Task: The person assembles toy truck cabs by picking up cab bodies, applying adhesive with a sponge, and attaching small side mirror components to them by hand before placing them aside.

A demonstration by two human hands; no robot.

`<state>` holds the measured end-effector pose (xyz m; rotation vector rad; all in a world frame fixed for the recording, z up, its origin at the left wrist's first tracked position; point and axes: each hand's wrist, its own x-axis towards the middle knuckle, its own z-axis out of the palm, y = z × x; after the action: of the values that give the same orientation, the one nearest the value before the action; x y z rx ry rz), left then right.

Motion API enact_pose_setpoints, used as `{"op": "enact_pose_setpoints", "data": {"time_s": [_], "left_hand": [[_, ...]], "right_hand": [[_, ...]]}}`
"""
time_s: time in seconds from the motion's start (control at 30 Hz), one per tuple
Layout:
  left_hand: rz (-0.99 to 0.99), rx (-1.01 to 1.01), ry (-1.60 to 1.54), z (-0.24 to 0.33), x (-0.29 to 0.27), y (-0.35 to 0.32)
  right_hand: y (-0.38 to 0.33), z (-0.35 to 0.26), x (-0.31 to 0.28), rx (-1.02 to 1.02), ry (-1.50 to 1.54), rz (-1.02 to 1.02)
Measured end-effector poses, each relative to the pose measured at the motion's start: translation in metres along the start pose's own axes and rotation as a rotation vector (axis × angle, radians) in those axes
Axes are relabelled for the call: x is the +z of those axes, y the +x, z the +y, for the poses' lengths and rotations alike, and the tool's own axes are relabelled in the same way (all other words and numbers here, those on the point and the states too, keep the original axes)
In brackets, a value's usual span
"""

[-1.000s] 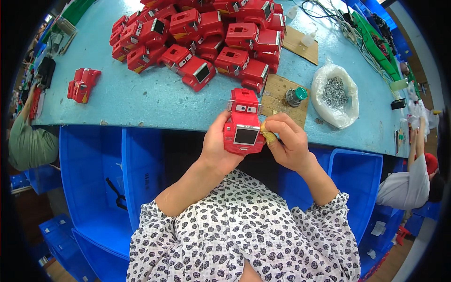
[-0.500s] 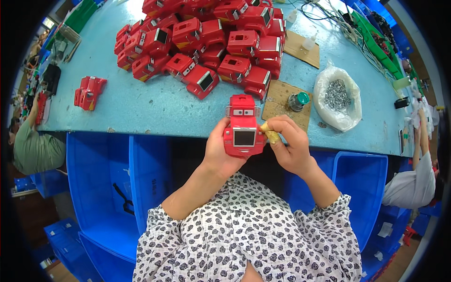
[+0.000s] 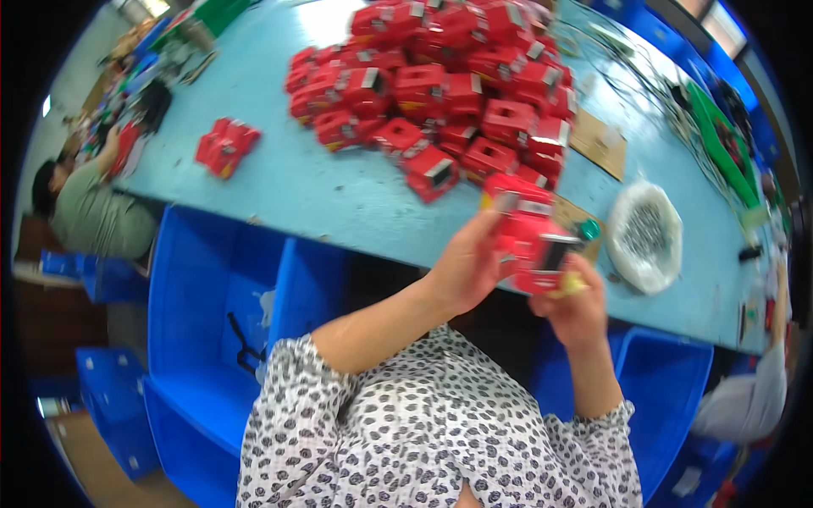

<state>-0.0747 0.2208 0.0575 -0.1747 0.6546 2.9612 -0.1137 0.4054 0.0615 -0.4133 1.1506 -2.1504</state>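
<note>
A red toy truck [image 3: 531, 233] with a dark screen-like panel is tilted over the table's near edge, blurred by motion. My left hand [image 3: 468, 262] is closed around its left side. At its lower right end, my right hand [image 3: 577, 306] grips with bent fingers, the yellow coverings on the fingertips lying against the truck beside the panel. Behind the truck, partly hidden, stands a small container with a green cap [image 3: 589, 229] on a piece of cardboard. A large heap of similar red toy trucks [image 3: 423, 89] lies just beyond my hands.
One red toy truck [image 3: 227, 146] lies apart at left on the blue table [image 3: 288, 190]. A white bag [image 3: 622, 254] of small metal parts sits at right, cables [image 3: 648, 63] and a green tray [image 3: 720, 140] beyond. Blue bins [image 3: 195, 389] stand below the edge. Other people work at both sides.
The view has shifted, so the table appears lower and tilted. The truck has turned from upright to slanting in my hands. My right hand has moved from its side to its lower end.
</note>
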Motion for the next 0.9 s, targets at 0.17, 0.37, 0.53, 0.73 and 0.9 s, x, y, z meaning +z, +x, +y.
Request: {"op": "enact_pose_setpoints", "data": {"time_s": [0.17,0.37,0.53,0.73,0.9], "left_hand": [[-0.185,0.190,0.630,0.061,0.014,-0.017],[0.406,0.797,0.956,0.154,-0.060,-0.084],[0.976,1.142,1.314,0.244,-0.160,-0.116],[1.263,1.131,1.845,0.290,-0.204,-0.109],[1.537,1.280,2.114,0.303,-0.193,-0.086]], "right_hand": [[-0.001,-0.021,0.007,0.009,-0.096,-0.066],[0.010,-0.022,-0.011,-0.140,-0.712,0.101],[0.037,-0.071,-0.116,-0.638,-1.328,0.469],[0.039,-0.114,-0.203,-0.236,-1.914,0.567],[0.037,-0.104,-0.221,-0.064,-1.769,0.578]]}}
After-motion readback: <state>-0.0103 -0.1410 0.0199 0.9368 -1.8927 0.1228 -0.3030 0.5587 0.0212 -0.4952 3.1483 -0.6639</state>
